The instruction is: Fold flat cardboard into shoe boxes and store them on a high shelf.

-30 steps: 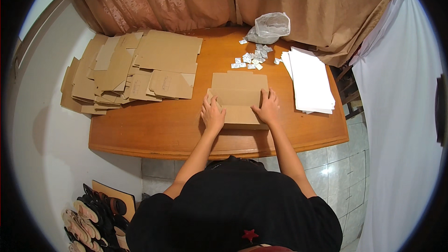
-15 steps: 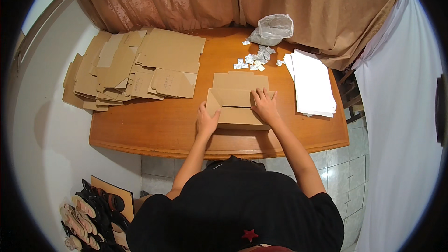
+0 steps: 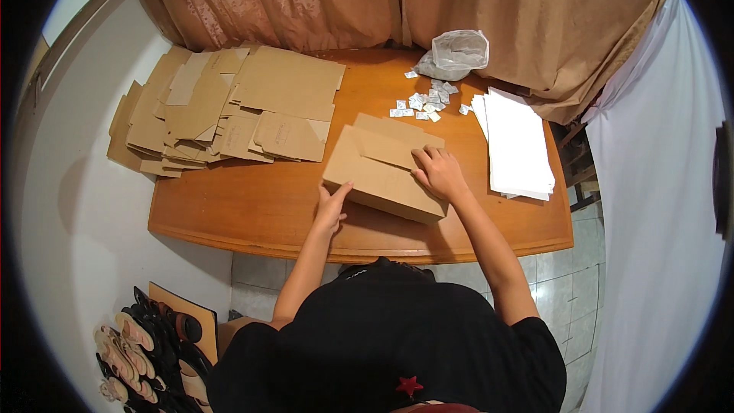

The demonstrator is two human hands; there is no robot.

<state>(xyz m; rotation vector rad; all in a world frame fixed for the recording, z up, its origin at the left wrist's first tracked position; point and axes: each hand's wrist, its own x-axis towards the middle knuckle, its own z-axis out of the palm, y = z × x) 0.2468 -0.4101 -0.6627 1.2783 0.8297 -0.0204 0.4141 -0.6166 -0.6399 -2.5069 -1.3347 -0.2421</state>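
Observation:
A brown cardboard box (image 3: 386, 190) is turned at an angle on the table in front of me, its left end appearing raised. A flap (image 3: 405, 131) stands out along its far side, and a narrow dark gap shows in its top. My left hand (image 3: 331, 207) grips the near left corner, thumb on the upper edge and the other fingers partly hidden. Over the right end lies my right hand (image 3: 441, 173), its fingers bent against the top and side.
Flattened cardboard boxes (image 3: 287, 80) are piled at the back left of the wooden table (image 3: 229, 210). Small white packets (image 3: 419, 102) lie scattered before a clear plastic bag (image 3: 459, 53). White paper sheets (image 3: 520, 145) are stacked at right. Shoes (image 3: 145, 344) stand on the floor at lower left.
The box has turned clockwise and its left end has tipped up. Its open interior no longer shows. My left hand has shifted to the near left corner; the right stays on the right end.

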